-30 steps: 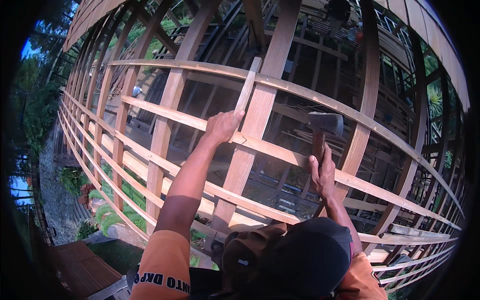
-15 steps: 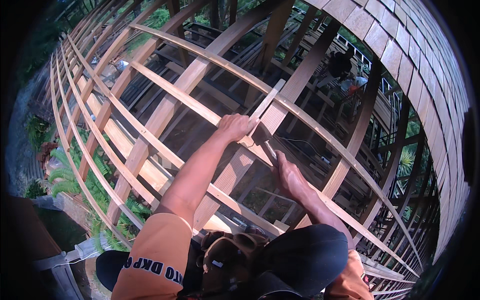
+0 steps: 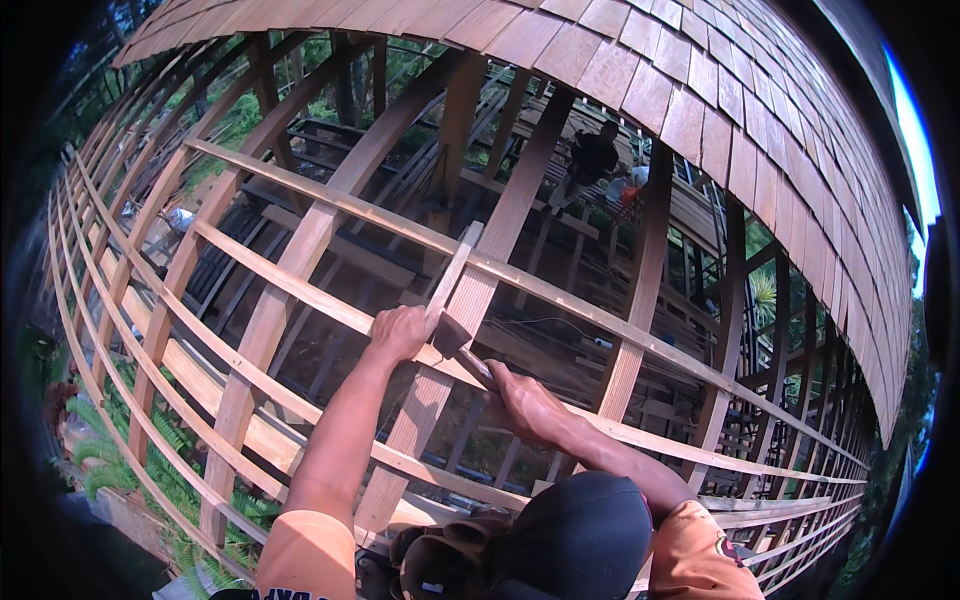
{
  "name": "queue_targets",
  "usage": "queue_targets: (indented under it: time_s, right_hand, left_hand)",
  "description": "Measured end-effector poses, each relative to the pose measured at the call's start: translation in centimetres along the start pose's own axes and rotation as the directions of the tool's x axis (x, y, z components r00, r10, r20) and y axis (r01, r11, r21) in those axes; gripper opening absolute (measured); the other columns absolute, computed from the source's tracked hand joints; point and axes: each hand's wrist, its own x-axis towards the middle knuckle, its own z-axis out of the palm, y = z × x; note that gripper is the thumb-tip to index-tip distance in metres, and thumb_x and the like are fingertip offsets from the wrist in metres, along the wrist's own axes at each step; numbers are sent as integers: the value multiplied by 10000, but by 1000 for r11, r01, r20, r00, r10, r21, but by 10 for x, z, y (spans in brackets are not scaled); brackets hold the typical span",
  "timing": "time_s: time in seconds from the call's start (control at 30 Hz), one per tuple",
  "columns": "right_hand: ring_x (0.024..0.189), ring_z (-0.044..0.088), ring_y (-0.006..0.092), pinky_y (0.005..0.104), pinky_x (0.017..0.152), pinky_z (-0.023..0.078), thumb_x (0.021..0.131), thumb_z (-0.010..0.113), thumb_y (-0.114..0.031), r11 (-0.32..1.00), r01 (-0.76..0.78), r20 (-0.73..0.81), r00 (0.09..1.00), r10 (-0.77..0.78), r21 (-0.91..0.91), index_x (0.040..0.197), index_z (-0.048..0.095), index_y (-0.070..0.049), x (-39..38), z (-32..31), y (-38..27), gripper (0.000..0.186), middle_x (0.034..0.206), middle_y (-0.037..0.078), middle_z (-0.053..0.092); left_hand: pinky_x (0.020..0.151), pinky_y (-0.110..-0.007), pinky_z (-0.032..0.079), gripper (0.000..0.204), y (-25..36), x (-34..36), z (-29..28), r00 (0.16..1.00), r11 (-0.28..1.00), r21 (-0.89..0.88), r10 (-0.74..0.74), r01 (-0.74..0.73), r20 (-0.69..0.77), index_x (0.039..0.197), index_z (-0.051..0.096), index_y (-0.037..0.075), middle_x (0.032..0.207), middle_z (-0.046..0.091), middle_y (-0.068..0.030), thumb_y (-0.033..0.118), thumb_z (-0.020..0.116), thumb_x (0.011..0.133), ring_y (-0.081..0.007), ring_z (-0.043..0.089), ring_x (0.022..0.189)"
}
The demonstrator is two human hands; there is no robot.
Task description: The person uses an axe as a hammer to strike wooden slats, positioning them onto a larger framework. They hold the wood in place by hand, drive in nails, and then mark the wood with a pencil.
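The right knee [image 3: 583,535], bent and dark-clad, rises in front of the body. To its left, the left arm [image 3: 340,440] reaches forward, nearly straight, with the forearm bare; the left grip [image 3: 401,334], farther beyond the knee, is clenched, back and knuckles upward. The right arm [image 3: 625,465] bends to the knee's right, its forearm slanting leftward past the knee's far side. The right grip [image 3: 528,400], beyond the knee and slightly left of it, has its fingers curled closed.
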Motion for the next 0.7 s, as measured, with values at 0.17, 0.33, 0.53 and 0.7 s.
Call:
queue_targets:
  time_s: [0.17, 0.33, 0.53, 0.7]
  right_hand:
    - [653, 622, 198, 334, 592, 508, 1005, 541, -115, 884, 451, -568, 698, -435, -123, 1457, 313, -19, -6, -36, -36, 516, 938, 172, 608]
    - [684, 578, 149, 273, 558, 466, 1024, 537, -185, 786, 584, -659, 675, -332, 203, 1253, 355, -40, 0, -13, -21, 326, 891, 107, 564]
    - [942, 598, 566, 562, 799, 486, 989, 538, -131, 1000, 9, -50, 999, -9, 10, 1349, 380, -11, 11, 6, -3, 411, 1017, 377, 612]
    - [634, 521, 114, 270, 508, 429, 1031, 562, -240, 700, 669, -716, 614, -331, 250, 1453, 266, -63, 1, -40, -47, 545, 843, 79, 539]
  left_hand:
    - [808, -534, 523, 641, -5, -7, 3, 998, 998, -4, 56, -56, 19, 876, 742, 31, 894, 718, -234, 536, 372, 1013, -416, 690, 875]
    - [796, -540, 527, 675, -14, -10, 1, 997, 998, -36, 59, -60, -41, 850, 718, 15, 872, 707, -257, 564, 362, 1017, -426, 686, 874]
    - [786, -526, 537, 627, -7, -8, 1, 997, 997, -38, 66, -68, -45, 867, 730, 8, 886, 712, -250, 521, 400, 1011, -419, 694, 869]
    - [822, -540, 518, 720, -11, -13, -5, 999, 999, -29, 29, -28, 22, 868, 722, 9, 900, 710, -261, 591, 327, 1019, -423, 686, 912]
